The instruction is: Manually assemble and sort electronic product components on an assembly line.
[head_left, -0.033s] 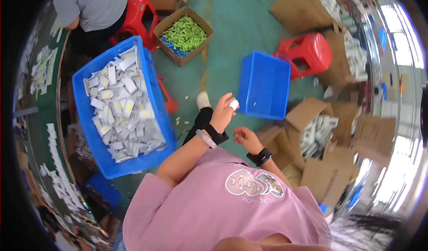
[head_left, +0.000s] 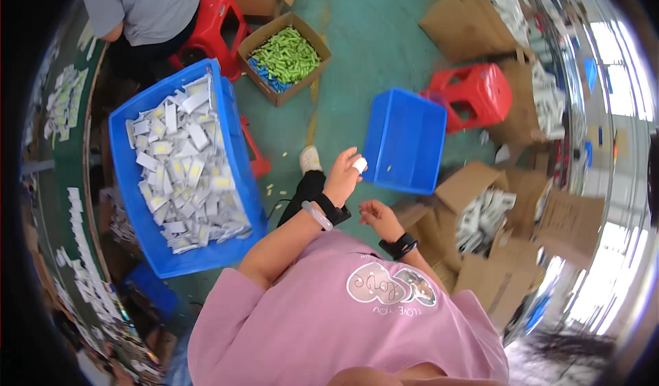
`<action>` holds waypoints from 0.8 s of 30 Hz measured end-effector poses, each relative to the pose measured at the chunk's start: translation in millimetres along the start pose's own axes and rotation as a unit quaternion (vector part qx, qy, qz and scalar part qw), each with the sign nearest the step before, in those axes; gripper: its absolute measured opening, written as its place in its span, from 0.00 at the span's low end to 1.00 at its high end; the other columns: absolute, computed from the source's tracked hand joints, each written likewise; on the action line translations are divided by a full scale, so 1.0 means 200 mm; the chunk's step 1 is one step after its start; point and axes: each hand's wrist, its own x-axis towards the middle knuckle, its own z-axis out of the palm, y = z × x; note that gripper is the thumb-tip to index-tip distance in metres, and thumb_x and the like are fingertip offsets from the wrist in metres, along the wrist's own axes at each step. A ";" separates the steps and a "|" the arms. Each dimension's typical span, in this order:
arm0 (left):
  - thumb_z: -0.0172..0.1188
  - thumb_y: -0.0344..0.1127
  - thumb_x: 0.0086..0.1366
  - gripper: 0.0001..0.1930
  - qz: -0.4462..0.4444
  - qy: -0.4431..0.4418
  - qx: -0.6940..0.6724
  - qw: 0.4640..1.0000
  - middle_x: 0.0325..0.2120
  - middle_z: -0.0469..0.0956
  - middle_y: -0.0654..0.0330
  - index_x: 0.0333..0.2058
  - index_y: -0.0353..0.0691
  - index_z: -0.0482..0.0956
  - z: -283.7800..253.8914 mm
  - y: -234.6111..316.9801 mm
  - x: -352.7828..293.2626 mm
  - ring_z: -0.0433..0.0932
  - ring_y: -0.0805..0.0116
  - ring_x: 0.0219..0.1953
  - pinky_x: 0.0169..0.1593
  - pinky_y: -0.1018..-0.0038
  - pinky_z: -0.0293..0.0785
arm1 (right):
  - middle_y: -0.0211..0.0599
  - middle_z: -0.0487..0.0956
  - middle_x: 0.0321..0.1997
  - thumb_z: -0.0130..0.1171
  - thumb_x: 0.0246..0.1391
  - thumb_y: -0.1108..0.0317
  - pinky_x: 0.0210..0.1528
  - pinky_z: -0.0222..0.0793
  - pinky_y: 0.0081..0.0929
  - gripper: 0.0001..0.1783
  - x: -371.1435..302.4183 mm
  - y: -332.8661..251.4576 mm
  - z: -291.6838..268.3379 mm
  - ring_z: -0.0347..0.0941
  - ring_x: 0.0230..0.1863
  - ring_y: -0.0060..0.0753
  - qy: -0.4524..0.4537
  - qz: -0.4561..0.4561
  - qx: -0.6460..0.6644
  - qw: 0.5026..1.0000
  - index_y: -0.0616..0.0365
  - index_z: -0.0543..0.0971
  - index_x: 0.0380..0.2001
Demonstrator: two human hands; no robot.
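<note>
In front of my body, my left hand is raised with its fingers loosely bent and apart. A small white rounded piece sits at its thumb side and looks like a thumb cover. Below it and to the right, my right hand hangs in the air, fingers loosely curled and nothing visible in them. Closest to the left hand is a blue plastic bin on the floor, with only a tiny speck inside. Neither hand visibly touches it.
A large blue bin of white pieces stands at left. Beyond it are a carton of green and blue parts, a red stool and a seated person. Another red stool and open cartons line the right.
The view has shifted slightly, so the empty-looking blue bin and the right-hand cartons appear a little lower. My hands keep nearly the same pose.
</note>
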 end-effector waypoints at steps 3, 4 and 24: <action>0.46 0.28 0.65 0.26 -0.059 0.033 -0.031 0.997 0.56 0.65 0.53 0.61 0.36 0.56 -0.03 0.08 0.31 0.74 0.66 0.49 0.43 0.75 0.72 | 0.33 0.77 0.38 0.53 0.57 0.73 0.36 0.71 0.21 0.13 0.27 -0.10 -0.25 0.76 0.35 0.23 -0.019 0.031 -0.066 0.997 0.62 0.72 0.46; 0.46 0.29 0.64 0.26 -0.051 0.062 -0.027 0.996 0.55 0.66 0.53 0.61 0.35 0.57 -0.07 0.12 0.41 0.74 0.66 0.49 0.43 0.75 0.72 | 0.33 0.76 0.38 0.53 0.57 0.73 0.36 0.71 0.21 0.13 0.39 -0.20 -0.30 0.76 0.34 0.24 -0.012 0.036 -0.074 0.997 0.62 0.72 0.46; 0.49 0.37 0.62 0.15 -0.115 0.410 -0.284 0.859 0.34 0.74 0.64 0.46 0.41 0.74 -0.82 0.47 2.08 0.74 0.73 0.36 0.35 0.72 0.68 | 0.47 0.78 0.38 0.55 0.54 0.63 0.44 0.71 0.35 0.18 3.13 -1.05 -0.64 0.76 0.43 0.45 -0.320 -0.088 -0.336 0.882 0.64 0.73 0.44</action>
